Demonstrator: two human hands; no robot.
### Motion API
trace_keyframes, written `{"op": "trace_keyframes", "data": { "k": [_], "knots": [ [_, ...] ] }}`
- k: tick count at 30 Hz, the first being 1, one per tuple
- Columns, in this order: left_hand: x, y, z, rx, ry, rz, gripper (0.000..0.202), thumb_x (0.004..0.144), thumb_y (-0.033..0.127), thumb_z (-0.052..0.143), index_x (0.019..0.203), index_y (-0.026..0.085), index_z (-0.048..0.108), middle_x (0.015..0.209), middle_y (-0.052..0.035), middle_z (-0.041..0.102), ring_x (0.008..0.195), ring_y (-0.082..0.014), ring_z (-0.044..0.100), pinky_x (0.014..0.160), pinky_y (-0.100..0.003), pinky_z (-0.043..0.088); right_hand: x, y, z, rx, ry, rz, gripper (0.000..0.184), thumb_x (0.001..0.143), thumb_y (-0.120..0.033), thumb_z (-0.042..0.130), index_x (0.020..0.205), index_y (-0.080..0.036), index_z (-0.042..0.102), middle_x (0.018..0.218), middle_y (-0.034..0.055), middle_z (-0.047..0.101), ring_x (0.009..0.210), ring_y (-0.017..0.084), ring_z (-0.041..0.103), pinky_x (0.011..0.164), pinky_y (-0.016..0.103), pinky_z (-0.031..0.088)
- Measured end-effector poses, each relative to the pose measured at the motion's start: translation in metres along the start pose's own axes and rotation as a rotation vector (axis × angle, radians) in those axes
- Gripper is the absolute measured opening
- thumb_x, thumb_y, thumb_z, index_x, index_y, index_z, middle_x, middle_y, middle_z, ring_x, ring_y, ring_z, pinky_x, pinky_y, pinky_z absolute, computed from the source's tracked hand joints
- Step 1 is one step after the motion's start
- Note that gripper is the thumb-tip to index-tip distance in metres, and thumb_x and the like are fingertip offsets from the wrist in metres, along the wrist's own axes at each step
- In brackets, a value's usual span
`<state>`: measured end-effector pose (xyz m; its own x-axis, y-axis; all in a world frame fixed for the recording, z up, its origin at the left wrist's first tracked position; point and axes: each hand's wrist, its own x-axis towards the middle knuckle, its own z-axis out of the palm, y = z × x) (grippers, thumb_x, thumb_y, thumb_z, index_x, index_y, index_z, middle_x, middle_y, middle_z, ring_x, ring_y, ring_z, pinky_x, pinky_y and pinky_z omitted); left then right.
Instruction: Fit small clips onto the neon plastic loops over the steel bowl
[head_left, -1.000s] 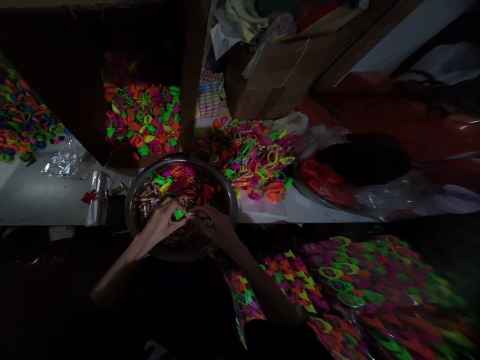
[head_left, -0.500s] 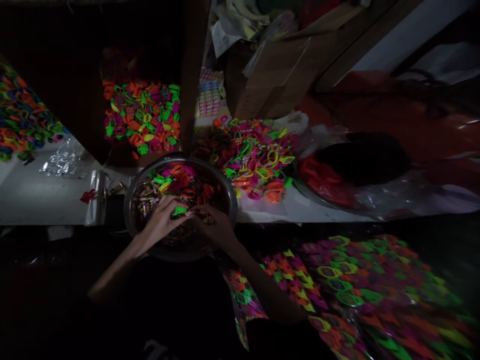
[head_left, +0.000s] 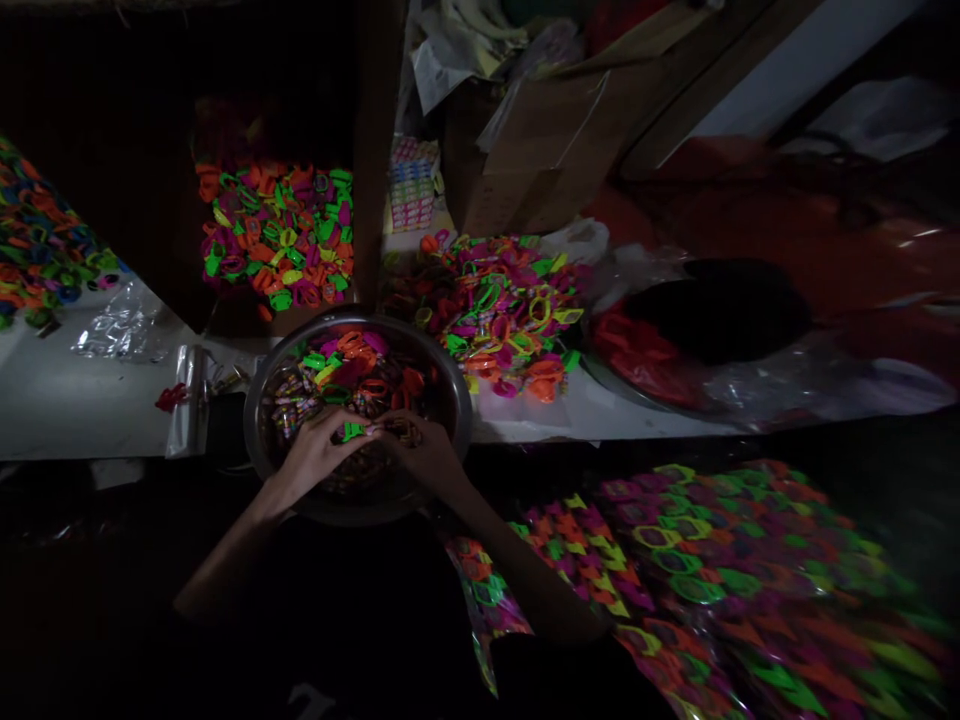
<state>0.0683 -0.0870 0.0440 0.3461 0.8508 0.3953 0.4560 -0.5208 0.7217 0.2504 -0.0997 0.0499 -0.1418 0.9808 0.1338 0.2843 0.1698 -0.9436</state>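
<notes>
Nearest the wearer, at the lower right, lay clear packets of neon plastic pieces (head_left: 675, 570), overlapping one another in rows of green, orange, yellow and magenta; any print on them was too blurred to read.

Just beyond, both forearms reached into a metal bowl (head_left: 459, 405) at the near edge of a white table (head_left: 75, 400). The left hand (head_left: 319, 455) and the right hand (head_left: 426, 455) met over the middle of the bowl. Between them was a small green piece (head_left: 350, 432). The left fingers were curled round one end, and the right fingertips were pinched on the other. It hung just above the mixed neon pieces that filled the bowl.

Left of the bowl lay crumpled clear wrap (head_left: 120, 325). Behind the bowl to the right, a loose heap of neon rings (head_left: 499, 305) was spread on the table, and beside it sat a dark bag (head_left: 720, 310). Behind the bowl to the left was an open box of neon pieces (head_left: 277, 235).

Farther back stood a stack of small printed cards (head_left: 411, 185), its writing too small to make out, and a plain cardboard box (head_left: 547, 150).
</notes>
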Motion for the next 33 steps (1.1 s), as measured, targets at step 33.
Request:
{"op": "trace_keyframes", "data": {
  "k": [33],
  "knots": [
    [-0.016, 0.001, 0.018, 0.037, 0.007, -0.097, 0.016, 0.088, 0.035, 0.054, 0.091, 0.020, 0.059, 0.081, -0.0011, 0.063, 0.076, -0.0124, 0.060, 0.071, -0.023, 0.047, -0.001, 0.006, -0.005, -0.042, -0.068, -0.014, 0.017, 0.081, -0.036, 0.059, 0.090, -0.023, 0.066, 0.087, 0.0018, 0.072, 0.084, 0.018, 0.067, 0.078, 0.030, 0.051]
  ]
}}
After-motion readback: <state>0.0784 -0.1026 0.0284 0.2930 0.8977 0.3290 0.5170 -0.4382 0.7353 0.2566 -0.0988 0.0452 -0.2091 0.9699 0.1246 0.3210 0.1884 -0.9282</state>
